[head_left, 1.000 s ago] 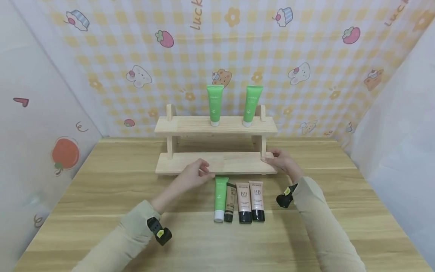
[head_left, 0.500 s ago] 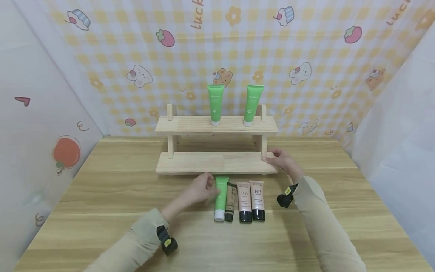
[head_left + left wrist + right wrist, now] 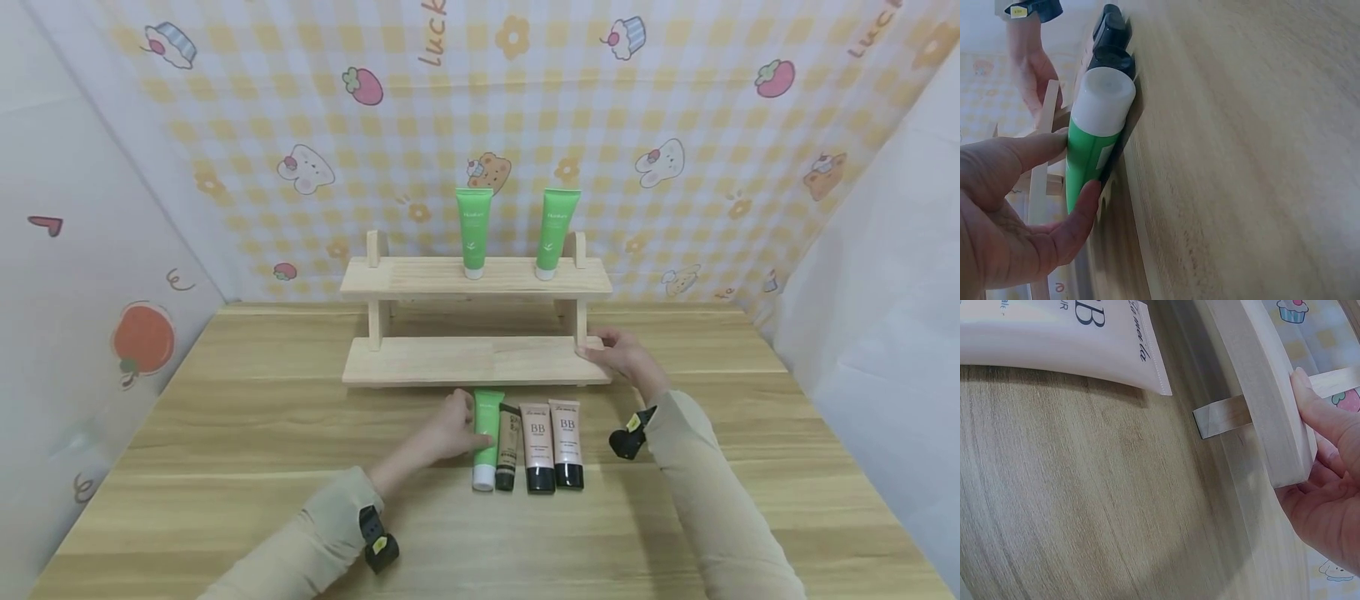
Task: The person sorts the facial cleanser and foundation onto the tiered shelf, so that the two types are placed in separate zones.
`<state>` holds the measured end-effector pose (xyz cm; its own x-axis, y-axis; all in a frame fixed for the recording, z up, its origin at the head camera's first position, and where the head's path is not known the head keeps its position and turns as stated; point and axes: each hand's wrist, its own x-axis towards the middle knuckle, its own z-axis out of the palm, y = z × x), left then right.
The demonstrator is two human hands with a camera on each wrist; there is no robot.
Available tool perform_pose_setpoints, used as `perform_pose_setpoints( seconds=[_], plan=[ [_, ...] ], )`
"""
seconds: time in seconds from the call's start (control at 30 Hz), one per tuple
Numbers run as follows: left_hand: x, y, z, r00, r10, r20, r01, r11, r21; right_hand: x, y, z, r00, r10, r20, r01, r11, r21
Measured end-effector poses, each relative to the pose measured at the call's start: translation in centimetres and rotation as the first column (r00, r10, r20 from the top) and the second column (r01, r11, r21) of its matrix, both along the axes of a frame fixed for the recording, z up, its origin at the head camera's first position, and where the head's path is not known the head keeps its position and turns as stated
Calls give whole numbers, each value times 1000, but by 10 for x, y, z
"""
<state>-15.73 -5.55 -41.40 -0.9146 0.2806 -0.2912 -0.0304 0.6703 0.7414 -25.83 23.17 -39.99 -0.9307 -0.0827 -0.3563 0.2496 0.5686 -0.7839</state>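
In the head view my left hand [image 3: 450, 429] pinches a green tube with a white cap [image 3: 483, 477] lying on the table, thumb on one side and a fingertip on the other, as the left wrist view shows on the same green tube [image 3: 1088, 150]. At the right end of the two-tier wooden shelf [image 3: 435, 360], my right hand [image 3: 624, 357] grips the lower board [image 3: 1275, 419], thumb on top and fingers beneath. Right of the pinched tube lie a slim brown tube [image 3: 508, 442] and two pink BB cream tubes [image 3: 537, 437] with black caps.
Two more green tubes, a left one [image 3: 474, 233] and a right one [image 3: 556, 233], stand on their caps on the upper board. A yellow checked cloth [image 3: 420, 125] hangs behind the shelf. The wood-grain table [image 3: 225, 433] extends around everything.
My left hand has come down from the lower board's front edge and taken hold of the green tube on the table. The right hand has stayed on the shelf.
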Motion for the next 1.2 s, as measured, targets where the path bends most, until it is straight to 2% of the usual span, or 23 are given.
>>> perform_pose_setpoints(
  seconds=[0.23, 0.53, 0.8, 1.07, 1.2],
  plan=[
    [2, 3, 0, 1000, 8, 8, -8, 1000, 14, 1, -1, 1, 1000, 2, 2, -1, 1000, -20],
    [3, 7, -3, 994, -5, 109, -1, 998, 58, 1, 1, 1, 1000, -2, 6, 2, 1000, -23],
    [5, 8, -5, 995, -8, 95, 3, 999, 44, -1, 1, 0, 1000, 12, -4, -12, 1000, -17],
    [3, 10, -5, 986, 3, 168, -17, 997, 81, 1, 0, -1, 1000, 3, -4, -4, 999, -52],
    [3, 8, -8, 986, -1, 164, -19, 993, 116, 1, 0, 0, 1000, 5, -13, -6, 999, -36]
  ],
)
